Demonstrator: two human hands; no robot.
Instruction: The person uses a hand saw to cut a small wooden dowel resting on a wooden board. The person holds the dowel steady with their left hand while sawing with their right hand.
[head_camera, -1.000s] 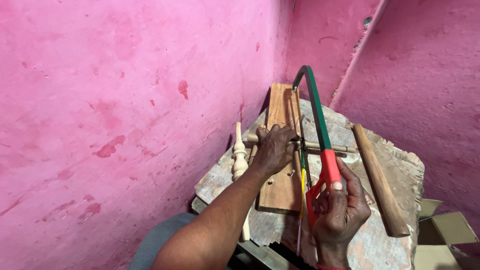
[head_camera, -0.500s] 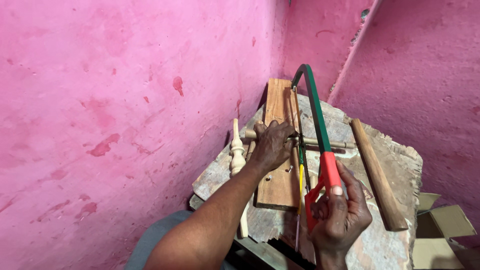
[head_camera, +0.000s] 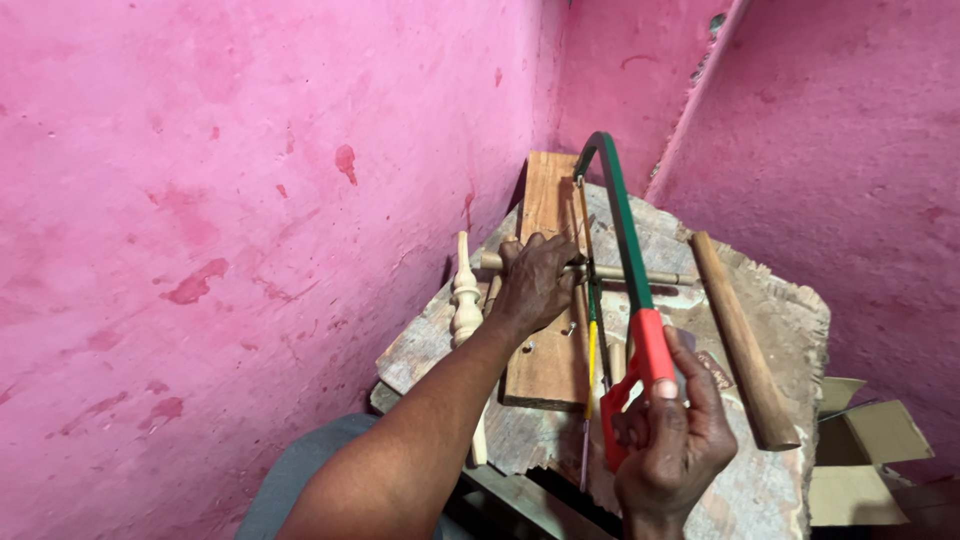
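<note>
Hands — two: right hand (head_camera: 672, 450) grips one hacksaw (head_camera: 625, 290), left hand (head_camera: 535, 283) one dowel (head_camera: 630, 273).

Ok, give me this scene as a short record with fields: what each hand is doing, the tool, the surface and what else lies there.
left hand: left hand presses down on a thin wooden rod laid across a flat wooden board
right hand: right hand closed around the red grip of the hacksaw
tool: green frame, blade set across the rod
surface: worn, stained bench top in a pink-walled corner
nearby: turned wooden spindle on the left, plain wooden handle on the right, cardboard box beside the bench
</note>
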